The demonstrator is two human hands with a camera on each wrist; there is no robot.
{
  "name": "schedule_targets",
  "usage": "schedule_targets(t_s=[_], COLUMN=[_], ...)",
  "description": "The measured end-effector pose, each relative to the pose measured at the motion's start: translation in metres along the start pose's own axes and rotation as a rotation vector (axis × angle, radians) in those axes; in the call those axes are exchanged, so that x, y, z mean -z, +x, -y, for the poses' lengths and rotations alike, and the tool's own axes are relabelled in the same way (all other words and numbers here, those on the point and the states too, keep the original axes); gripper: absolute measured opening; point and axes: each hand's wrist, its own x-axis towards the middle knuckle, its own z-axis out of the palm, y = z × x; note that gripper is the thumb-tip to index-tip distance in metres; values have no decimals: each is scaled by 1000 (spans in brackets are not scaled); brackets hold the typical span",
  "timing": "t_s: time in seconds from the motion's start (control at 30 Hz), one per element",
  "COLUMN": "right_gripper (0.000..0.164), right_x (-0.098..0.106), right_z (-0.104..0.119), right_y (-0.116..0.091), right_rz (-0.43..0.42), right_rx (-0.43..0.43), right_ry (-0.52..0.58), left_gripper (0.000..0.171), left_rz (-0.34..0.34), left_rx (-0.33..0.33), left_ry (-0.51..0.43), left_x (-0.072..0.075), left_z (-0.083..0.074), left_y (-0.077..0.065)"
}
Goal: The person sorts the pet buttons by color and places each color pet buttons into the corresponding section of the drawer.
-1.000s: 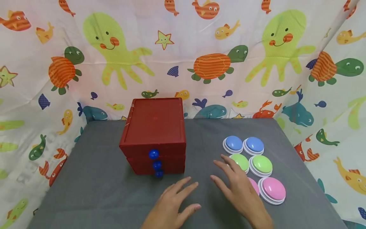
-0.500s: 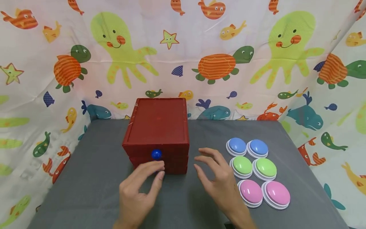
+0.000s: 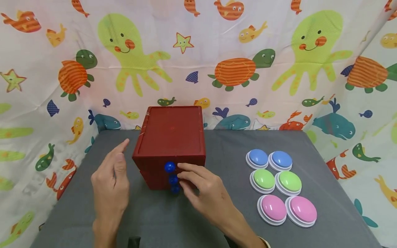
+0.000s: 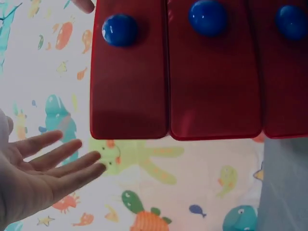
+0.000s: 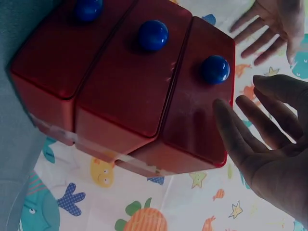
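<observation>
A red unit of three stacked drawers (image 3: pixel 172 132) stands on the grey table, its front towards me. Each drawer has a round blue knob, and all three drawers look closed. My right hand (image 3: pixel 207 196) is just right of the knobs, fingers slightly bent. In the right wrist view its fingertips (image 5: pixel 222 108) are close to the top drawer's blue knob (image 5: pixel 215 69) but not around it; whether they touch the drawer front I cannot tell. My left hand (image 3: pixel 111 186) is raised left of the unit, fingers extended, holding nothing; the left wrist view shows it apart from the drawers.
On the right of the table lie several dome push buttons in pairs: blue buttons (image 3: pixel 258 157) at the back, green buttons (image 3: pixel 263 179) in the middle, pink buttons (image 3: pixel 273 207) in front. A sea-animal curtain (image 3: pixel 198 44) hangs behind and at both sides.
My left hand has moved forward, then left, away from the drawer fronts. The right hand has come left from near the buttons to the knobs. The drawers look unchanged.
</observation>
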Motion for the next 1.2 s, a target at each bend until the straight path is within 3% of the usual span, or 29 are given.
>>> schedule_targets(t_s=[0.1, 0.23, 0.33, 0.57, 0.67, 0.73, 0.97, 1.2], right_gripper=[24, 26, 28, 31, 33, 32, 25, 26], right_x=[-5, -13, -17, -21, -22, -23, -24, -15], right_z=[2, 4, 5, 7, 8, 9, 13, 27], right_y=[5, 9, 10, 12, 12, 13, 10, 0], right_rz=[24, 66, 118, 218, 224, 219, 182, 216], right_rx=[-16, -29, -32, -40, -71, -84, -60, 9], right_ry=[28, 39, 8, 0, 15, 17, -45, -109], left_gripper=[45, 56, 60, 62, 63, 63, 67, 64], left_rz=[105, 254, 337, 470, 538, 576, 664, 658], left_rx=[125, 212, 222, 177, 188, 210, 296, 324], left_ry=[50, 31, 28, 97, 61, -11, -181, -191], left_x=[2, -1, -4, -3, -1, 0, 2, 3], left_z=[2, 11, 18, 30, 35, 38, 48, 53], left_y=[7, 12, 16, 25, 29, 33, 47, 48])
